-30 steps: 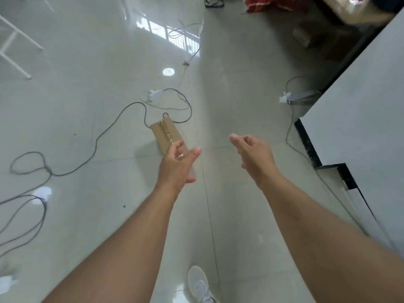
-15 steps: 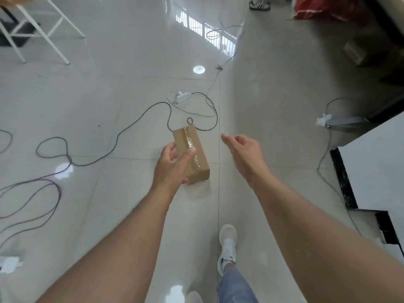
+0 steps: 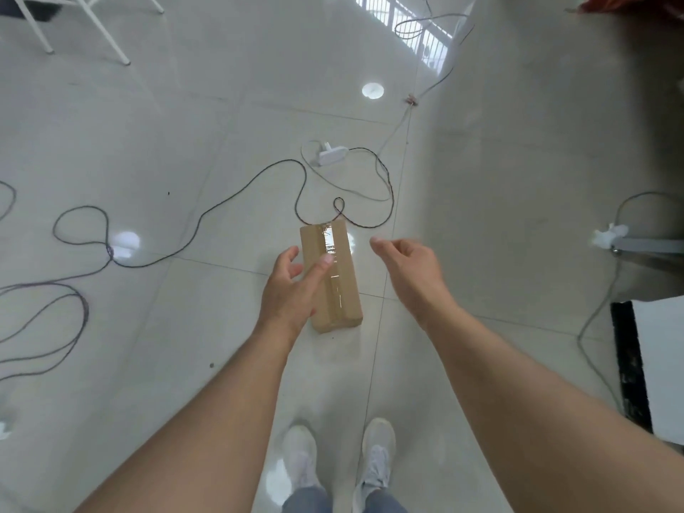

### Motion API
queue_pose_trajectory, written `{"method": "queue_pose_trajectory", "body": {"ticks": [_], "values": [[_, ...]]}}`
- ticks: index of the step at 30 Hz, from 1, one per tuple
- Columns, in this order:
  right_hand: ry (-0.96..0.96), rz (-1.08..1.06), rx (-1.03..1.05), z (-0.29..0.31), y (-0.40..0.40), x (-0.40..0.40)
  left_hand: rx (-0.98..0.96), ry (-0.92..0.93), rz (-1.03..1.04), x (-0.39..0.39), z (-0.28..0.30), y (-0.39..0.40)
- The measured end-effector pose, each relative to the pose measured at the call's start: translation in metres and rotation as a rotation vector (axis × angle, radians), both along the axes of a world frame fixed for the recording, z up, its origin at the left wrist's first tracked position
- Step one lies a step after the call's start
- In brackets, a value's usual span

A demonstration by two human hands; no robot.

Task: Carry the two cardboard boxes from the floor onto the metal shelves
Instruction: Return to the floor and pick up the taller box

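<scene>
A taped cardboard box [image 3: 335, 279] lies flat on the glossy tiled floor [image 3: 148, 327], just ahead of my white shoes [image 3: 377, 449]. My left hand [image 3: 288, 290] reaches over its left edge, fingers spread and gripping nothing. My right hand [image 3: 411, 270] hangs beside it, fingers loosely curled, empty. A dark cable [image 3: 207, 216] loops past the box's far end.

Arms: both of mine are bare from the wrist up as far as I can see, with no sleeves, watch or bands.
Left hand [image 3: 292, 290]: bare, no glove, no ring showing on my fingers [image 3: 322, 261].
Right hand [image 3: 411, 268]: bare too, no glove; it is slightly blurred.
Trousers [image 3: 307, 501]: blue-grey denim, only the lower legs show.
Shoes [image 3: 377, 449]: a pair of white lace-up trainers with rounded toes.
</scene>
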State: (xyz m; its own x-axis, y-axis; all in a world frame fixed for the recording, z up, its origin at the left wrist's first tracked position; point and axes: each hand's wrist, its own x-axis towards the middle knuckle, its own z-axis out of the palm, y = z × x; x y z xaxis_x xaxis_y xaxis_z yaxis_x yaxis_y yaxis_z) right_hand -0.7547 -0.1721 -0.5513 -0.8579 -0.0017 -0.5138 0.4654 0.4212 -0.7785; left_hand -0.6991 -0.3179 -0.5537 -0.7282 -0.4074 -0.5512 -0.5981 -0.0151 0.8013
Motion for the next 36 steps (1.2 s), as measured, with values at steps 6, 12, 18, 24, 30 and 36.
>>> {"method": "queue_pose_trajectory", "body": {"ticks": [6,12,18,24,30,36], "values": [[-0.044,0.025,0.024,-0.065,-0.024,-0.043,-0.029,-0.041,-0.014,-0.041,-0.073,-0.025],[-0.089,0.031,0.068,-0.149,-0.042,-0.072,-0.054,-0.105,-0.030,-0.072,-0.163,-0.049],[-0.119,0.035,0.103,-0.232,-0.055,-0.091,-0.079,-0.147,-0.049,-0.094,-0.249,-0.062],[-0.164,0.054,0.122,-0.294,-0.064,-0.095,-0.079,-0.194,-0.047,-0.096,-0.315,-0.067],[-0.187,0.083,0.152,-0.337,-0.069,-0.094,-0.034,-0.226,-0.022,-0.096,-0.356,-0.067],[-0.189,0.139,0.212,-0.360,-0.071,-0.089,-0.004,-0.290,-0.039,-0.097,-0.384,-0.067]]}}
